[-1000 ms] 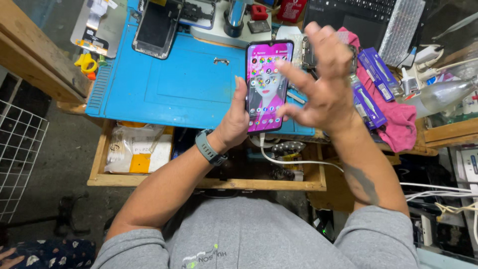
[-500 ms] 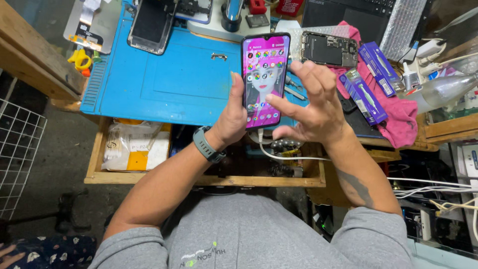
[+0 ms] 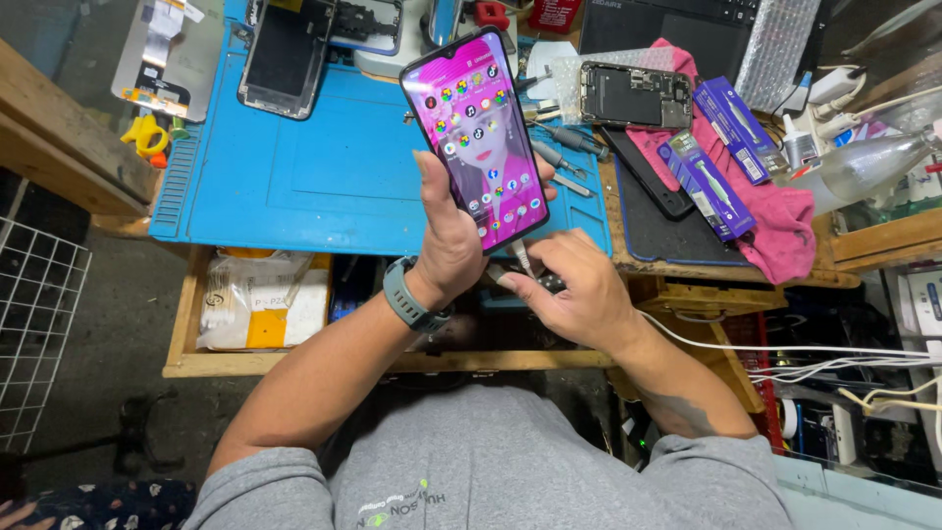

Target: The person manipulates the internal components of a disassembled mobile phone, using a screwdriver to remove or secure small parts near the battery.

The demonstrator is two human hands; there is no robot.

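Note:
My left hand point(image 3: 446, 236) grips a smartphone point(image 3: 476, 132) with a lit pink home screen, holding it upright above the blue work mat point(image 3: 324, 177). A green-grey watch point(image 3: 407, 299) sits on that wrist. My right hand point(image 3: 574, 290) is just below the phone's bottom edge, fingers pinched on the plug of a white cable point(image 3: 785, 348) that runs off to the right.
An opened phone body point(image 3: 628, 93) lies on a dark mat point(image 3: 667, 231). Nearby are two purple boxes point(image 3: 702, 182), a pink cloth point(image 3: 785, 236), screwdrivers point(image 3: 559, 157) and a clear bottle point(image 3: 863, 162). A spare screen point(image 3: 285, 54) lies on the blue mat; below is an open wooden drawer point(image 3: 255, 304).
My right hand has dropped from over the phone's screen to beneath its bottom edge and taken hold of the cable plug. The phone has been raised and tilted.

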